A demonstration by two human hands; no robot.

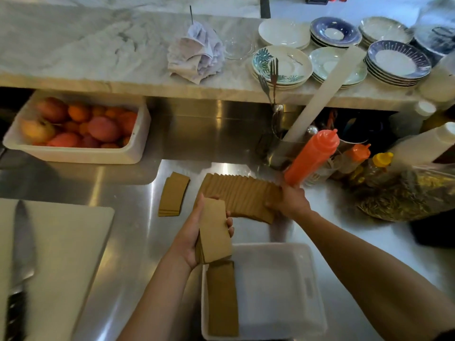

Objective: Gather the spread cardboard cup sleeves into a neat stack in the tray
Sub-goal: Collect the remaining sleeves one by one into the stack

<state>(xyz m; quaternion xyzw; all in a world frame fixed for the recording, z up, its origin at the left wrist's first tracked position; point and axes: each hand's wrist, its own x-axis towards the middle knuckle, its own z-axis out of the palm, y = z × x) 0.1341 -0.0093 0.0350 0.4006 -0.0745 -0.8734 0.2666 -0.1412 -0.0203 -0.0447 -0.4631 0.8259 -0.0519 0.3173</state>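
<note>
My left hand (190, 232) grips a small bundle of brown cardboard cup sleeves (215, 232) just above the far left corner of the white tray (278, 291). A stack of sleeves (222, 299) lies along the tray's left side. On the steel counter beyond, a long fanned row of sleeves (241, 193) is spread out, and my right hand (289, 200) presses on its right end. A separate small pile of sleeves (173, 194) lies to the left of the row.
A white cutting board (61, 254) with a large knife (21, 254) is at left. A white bin of fruit (76, 129) sits behind. An orange squeeze bottle (310, 156), other bottles and a utensil holder stand right of the row. Stacked plates (283, 64) fill the marble shelf.
</note>
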